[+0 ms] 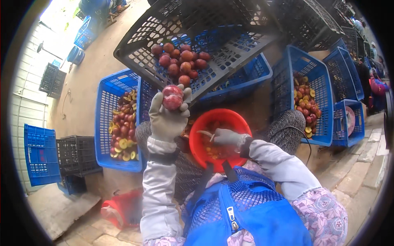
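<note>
Plum [172,97] gripped by the left hand [167,121] should be steadied beside the black crate [135,57] edge, pale tool [203,133] gripped low by the right hand [229,138].

Blue zipped vest [250,209], floral sleeves [322,215], grey oversleeves [159,188], pale gloves [167,123]
</note>
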A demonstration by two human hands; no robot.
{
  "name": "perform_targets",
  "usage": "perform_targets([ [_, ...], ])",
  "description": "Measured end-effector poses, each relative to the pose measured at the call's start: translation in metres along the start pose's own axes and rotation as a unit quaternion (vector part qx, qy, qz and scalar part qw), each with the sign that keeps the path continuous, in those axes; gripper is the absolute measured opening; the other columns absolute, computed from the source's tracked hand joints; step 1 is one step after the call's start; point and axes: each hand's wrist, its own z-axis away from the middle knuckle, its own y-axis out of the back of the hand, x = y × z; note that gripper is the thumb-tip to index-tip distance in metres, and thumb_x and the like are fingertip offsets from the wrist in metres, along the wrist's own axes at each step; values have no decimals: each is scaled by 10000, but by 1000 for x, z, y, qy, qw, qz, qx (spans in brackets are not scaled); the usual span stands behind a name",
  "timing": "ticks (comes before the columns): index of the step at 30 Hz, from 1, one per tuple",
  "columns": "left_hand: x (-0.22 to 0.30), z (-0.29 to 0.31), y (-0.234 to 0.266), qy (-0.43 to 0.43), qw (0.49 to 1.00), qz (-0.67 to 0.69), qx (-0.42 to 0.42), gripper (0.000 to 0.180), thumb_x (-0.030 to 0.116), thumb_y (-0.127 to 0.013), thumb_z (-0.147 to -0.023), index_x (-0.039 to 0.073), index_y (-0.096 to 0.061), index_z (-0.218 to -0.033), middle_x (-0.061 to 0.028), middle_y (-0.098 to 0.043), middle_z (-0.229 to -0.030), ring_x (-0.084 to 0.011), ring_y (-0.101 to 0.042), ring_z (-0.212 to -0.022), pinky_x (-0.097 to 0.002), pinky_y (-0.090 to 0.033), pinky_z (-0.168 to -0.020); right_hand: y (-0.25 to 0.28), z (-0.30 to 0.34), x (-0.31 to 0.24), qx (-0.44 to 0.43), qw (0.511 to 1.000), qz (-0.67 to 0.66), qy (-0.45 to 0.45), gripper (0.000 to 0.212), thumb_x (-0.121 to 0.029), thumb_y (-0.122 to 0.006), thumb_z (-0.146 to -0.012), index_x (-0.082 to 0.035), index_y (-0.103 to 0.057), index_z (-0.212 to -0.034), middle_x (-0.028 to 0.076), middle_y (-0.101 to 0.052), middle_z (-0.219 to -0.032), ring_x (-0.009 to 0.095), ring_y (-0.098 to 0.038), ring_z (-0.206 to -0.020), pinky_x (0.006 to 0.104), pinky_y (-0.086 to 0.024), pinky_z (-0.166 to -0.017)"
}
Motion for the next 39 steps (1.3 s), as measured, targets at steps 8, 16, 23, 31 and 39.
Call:
perform_targets([
  [8,-1,35,-2,-90,995,-51,1,543,378,-543,-883,10,-435,-1266,-193,-546,-1159,-215,-583,-799,-318,-477,-713,18,59,-72,12,949,-314,21,201,-220,-510,-861,-89,-545,-1010,11,-535,-703,82,-479,-517,232,-383,-434],
  [16,1,41,0,-142,982,-91,87,526,463,-491,-892,64,-468,-1235,-170,-576,-1088,-207,-566,-741,-322,-465,-654,116,78,-199,71,963,-170,194,285,-332,-468,-916,-105,-579,-1049,-7,-531,-620,62,-482,-477,198,-379,-432],
  [23,-18,25,6,-116,986,-18,119,549,499,-458,-885,30,-512,-1166,-168,-583,-1088,-241,-583,-830,-340,-459,-717,120,103,-231,41,949,-222,219,275,-313,-452,-951,-81,-563,-1050,-14,-562,-655,49,-510,-503,205,-403,-447],
  [31,-69,13,6,-89,991,5,101,575,478,-355,-931,-6,-459,-1224,-208,-572,-1123,-351,-534,-1065,-427,-394,-960,50,103,-157,229,942,67,236,310,-324,-454,-934,-21,-470,-1001,182,-577,-642,373,-601,-627,460,-457,-543],
  [39,-83,18,6,-147,986,-83,5,559,456,-361,-951,16,-399,-1293,-185,-583,-1127,-288,-542,-1073,-390,-399,-949,52,106,-151,257,924,49,279,243,-264,-496,-924,-32,-485,-994,163,-580,-641,350,-604,-604,430,-460,-511],
])
